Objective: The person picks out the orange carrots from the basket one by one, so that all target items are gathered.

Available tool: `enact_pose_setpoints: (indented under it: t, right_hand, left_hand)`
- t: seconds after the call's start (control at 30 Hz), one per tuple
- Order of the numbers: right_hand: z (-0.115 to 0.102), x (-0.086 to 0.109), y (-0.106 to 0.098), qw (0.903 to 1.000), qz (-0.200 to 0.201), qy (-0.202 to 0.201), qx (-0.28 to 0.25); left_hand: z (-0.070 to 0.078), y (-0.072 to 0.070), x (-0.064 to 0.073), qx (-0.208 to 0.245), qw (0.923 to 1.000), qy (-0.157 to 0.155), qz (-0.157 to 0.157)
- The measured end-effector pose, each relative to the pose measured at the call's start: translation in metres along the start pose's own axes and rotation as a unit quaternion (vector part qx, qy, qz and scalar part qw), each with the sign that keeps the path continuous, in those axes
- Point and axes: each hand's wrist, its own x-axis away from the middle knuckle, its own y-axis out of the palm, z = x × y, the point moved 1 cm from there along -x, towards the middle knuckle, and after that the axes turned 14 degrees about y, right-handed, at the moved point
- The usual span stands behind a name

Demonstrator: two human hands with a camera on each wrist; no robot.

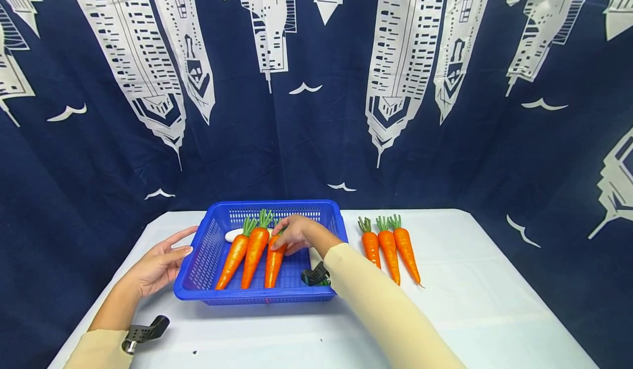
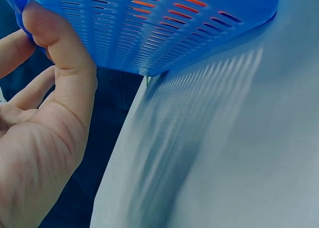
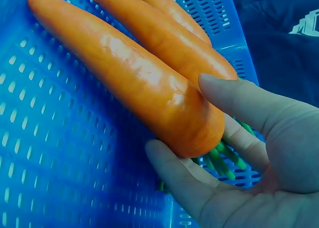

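Note:
A blue plastic basket (image 1: 257,292) with slotted walls stands on the white table. Three orange toy-like carrots with green stalks lie side by side in it. My right hand (image 1: 300,231) reaches inside and grips the top end of the rightmost carrot (image 1: 273,270), thumb on one side and fingers on the other. Against its side lies the middle carrot (image 1: 255,255), and the left carrot (image 1: 232,260) is beyond that. At the basket's left rim, my left hand (image 1: 160,264) pinches the edge between thumb and fingers (image 2: 70,54).
Three more carrots (image 1: 388,252) lie in a row on the table, right of the basket. A white rounded thing (image 1: 232,235) shows behind the carrots in the basket. Something white and green is partly hidden under my right wrist. A dark blue printed cloth (image 1: 316,138) hangs behind the table.

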Motion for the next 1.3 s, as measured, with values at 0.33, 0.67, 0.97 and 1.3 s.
enact_pose_setpoints:
  t: [0.33, 0.67, 0.97, 1.3]
  right_hand:
    - [-0.001, 0.002, -0.002, 0.9986, 0.024, -0.017, -0.043]
    - [0.001, 0.005, -0.009, 0.997, 0.035, -0.034, -0.06]
    - [0.003, 0.008, -0.018, 0.9937, 0.04, -0.057, -0.088]
    - [0.002, 0.021, -0.031, 0.9866, 0.017, -0.087, -0.136]
  left_hand:
    - [-0.001, -0.001, -0.001, 0.0, 1.0, 0.001, -0.002]
    - [0.0, 0.0, -0.001, -0.007, 1.0, -0.001, 0.0]
    - [-0.001, -0.001, 0.0, 0.002, 1.0, 0.003, -0.009]
    - [-0.002, -0.003, -0.001, 0.001, 1.0, -0.003, -0.007]
